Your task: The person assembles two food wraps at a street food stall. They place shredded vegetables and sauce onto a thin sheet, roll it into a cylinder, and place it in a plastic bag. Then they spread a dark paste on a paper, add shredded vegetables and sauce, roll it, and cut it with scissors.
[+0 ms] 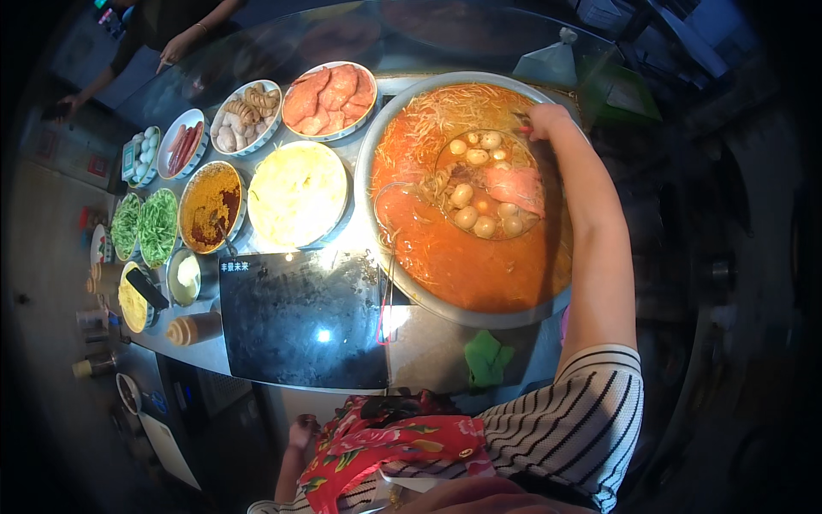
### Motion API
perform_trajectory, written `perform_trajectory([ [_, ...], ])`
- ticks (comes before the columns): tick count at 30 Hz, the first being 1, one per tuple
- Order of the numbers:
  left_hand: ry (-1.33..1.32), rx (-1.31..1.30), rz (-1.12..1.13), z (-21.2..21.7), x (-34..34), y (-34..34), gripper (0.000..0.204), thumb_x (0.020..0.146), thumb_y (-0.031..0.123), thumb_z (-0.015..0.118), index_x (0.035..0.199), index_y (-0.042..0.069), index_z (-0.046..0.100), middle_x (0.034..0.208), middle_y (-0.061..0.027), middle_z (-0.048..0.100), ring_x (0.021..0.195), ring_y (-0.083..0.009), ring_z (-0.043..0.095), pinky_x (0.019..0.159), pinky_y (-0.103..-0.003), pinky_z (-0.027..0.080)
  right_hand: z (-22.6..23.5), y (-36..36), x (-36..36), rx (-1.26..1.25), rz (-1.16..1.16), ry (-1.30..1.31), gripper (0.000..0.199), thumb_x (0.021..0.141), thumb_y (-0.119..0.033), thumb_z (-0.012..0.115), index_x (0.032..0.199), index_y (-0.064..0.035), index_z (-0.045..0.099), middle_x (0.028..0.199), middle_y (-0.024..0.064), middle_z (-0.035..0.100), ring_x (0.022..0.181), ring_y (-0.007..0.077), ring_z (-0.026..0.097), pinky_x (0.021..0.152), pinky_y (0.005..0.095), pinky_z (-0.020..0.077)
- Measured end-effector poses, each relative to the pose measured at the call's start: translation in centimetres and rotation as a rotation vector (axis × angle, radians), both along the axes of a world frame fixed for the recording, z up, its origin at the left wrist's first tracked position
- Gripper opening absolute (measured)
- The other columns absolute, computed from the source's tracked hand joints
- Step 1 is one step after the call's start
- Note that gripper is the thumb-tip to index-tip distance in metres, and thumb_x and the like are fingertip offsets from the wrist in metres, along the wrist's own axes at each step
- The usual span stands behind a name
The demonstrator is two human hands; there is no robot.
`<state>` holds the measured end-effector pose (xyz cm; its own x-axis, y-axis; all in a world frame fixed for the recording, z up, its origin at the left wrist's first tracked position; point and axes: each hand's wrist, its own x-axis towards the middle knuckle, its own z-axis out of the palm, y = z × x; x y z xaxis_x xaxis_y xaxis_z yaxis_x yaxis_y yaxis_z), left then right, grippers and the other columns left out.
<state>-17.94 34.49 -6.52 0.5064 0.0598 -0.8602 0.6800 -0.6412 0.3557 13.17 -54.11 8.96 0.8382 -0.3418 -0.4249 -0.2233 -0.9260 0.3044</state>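
Orange broth pot: right hand gripping strainer ladle; left hand unseen

One big pot, one strainer ladle, a spread of ingredient dishes on the counter.

Inside the ladle: roughly a dozen pale round balls and one pink meat slice. Along the counter's far edge: one bowl of pink meat slices, one bowl of skewered bits, one dish of red sausages, one tray of white eggs. Nearer: one bowl of yellow noodles, one bowl of red-brown sauce, two bowls of green vegetables. By the near edge: one black board, one green cloth, one squeeze bottle.
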Motion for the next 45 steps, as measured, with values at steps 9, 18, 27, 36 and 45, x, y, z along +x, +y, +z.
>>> perform_trajectory([
  [9, 0.012, 0.075, -0.111, -0.6, -3.7, 0.6, 0.03, 0.095, 0.031, 0.058, 0.109, 0.005, 0.065, 0.092, -0.0086, 0.071, 0.079, -0.0207, 0.067, 0.075, -0.036, 0.052, 0.1, 5.3, 5.9, -0.024, 0.279, -0.137, 0.026, 0.083, -0.022, 0.069, 0.108, -0.0141, 0.07, 0.104, 0.0108, 0.071, 0.099, 0.0301, 0.068, 0.083, 0.0432, 0.0544],
  [18, -0.032, 0.038, -0.117, -0.6, 0.4, -2.4, 0.028, 0.091, 0.019, 0.062, 0.114, 0.003, 0.064, 0.093, -0.0118, 0.072, 0.076, -0.0184, 0.07, 0.072, -0.033, 0.055, 4.4, 9.9, 4.2, -0.19, 0.549, -0.235, 0.033, 0.091, -0.012, 0.056, 0.123, -0.0167, 0.066, 0.102, 0.0113, 0.067, 0.091, 0.0291, 0.07, 0.074, 0.0405, 0.0569],
  [27, -0.077, -0.022, -0.126, -1.0, 2.0, -2.9, 0.026, 0.094, 0.012, 0.056, 0.118, 0.001, 0.059, 0.088, -0.0141, 0.071, 0.071, -0.0183, 0.069, 0.064, -0.031, 0.056, 7.9, 10.4, 3.0, -0.227, 0.443, -0.255, 0.035, 0.086, -0.008, 0.061, 0.119, -0.016, 0.068, 0.099, 0.0107, 0.07, 0.09, 0.0306, 0.071, 0.072, 0.0409, 0.0575],
  [36, -0.018, 0.065, -0.026, -0.6, -1.4, -1.6, 0.023, 0.093, 0.013, 0.059, 0.112, 0.0, 0.061, 0.091, -0.0128, 0.072, 0.078, -0.0172, 0.07, 0.071, -0.032, 0.056, 2.2, 3.8, 4.3, -0.328, -0.03, -0.075, 0.02, 0.085, -0.02, 0.067, 0.099, -0.01, 0.078, 0.106, 0.0104, 0.075, 0.095, 0.0284, 0.073, 0.075, 0.0372, 0.0572],
  [45, -0.093, 0.204, -0.201, -1.5, -4.7, -0.1, 0.028, 0.09, 0.03, 0.063, 0.109, 0.01, 0.067, 0.099, -0.0148, 0.074, 0.096, -0.029, 0.071, 0.088, -0.038, 0.053, 8.1, 13.2, 7.3, -0.293, 0.168, -0.145, 0.015, 0.084, -0.017, 0.068, 0.092, -0.01, 0.078, 0.099, 0.012, 0.075, 0.095, 0.0281, 0.072, 0.077, 0.0375, 0.057],
])
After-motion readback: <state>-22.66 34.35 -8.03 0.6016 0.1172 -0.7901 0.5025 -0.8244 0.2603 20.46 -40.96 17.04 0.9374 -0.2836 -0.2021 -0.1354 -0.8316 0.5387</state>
